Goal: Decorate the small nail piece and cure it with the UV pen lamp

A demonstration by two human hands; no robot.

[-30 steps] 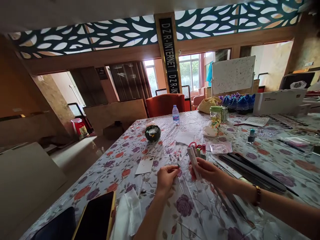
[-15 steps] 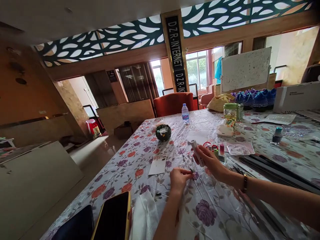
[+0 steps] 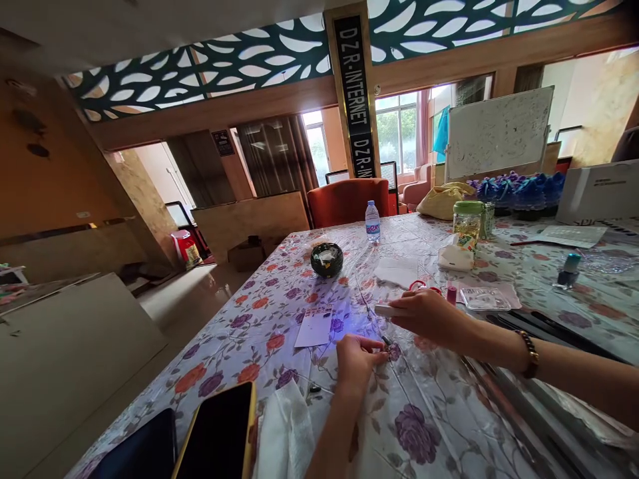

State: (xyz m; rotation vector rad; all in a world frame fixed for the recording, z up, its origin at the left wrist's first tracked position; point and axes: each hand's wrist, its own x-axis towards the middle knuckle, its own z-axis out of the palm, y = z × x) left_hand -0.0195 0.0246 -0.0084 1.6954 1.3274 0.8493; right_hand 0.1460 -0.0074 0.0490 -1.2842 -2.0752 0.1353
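My right hand [image 3: 424, 316] grips a small white lamp [image 3: 383, 311], held level above the table and pointing left. A violet glow falls on the cloth and the white card [image 3: 314, 326] to its left. Just below, my left hand [image 3: 357, 354] pinches a small dark piece [image 3: 386, 340] between its fingertips. Another small dark piece [image 3: 315, 389] lies on the cloth near my left wrist. A dark green bowl [image 3: 327, 261] stands beyond the card.
Two phones [image 3: 217, 432] and a folded white tissue [image 3: 286, 429] lie at the near left. Farther off are a water bottle [image 3: 372, 221], a lidded jar [image 3: 466, 223] and a nail polish bottle [image 3: 568, 271]. Long black items [image 3: 564, 336] lie right.
My right hand has tipped the lamp from upright to level, and its violet light now shows on the cloth. My left hand has stayed nearly in place. The view has shifted slightly.
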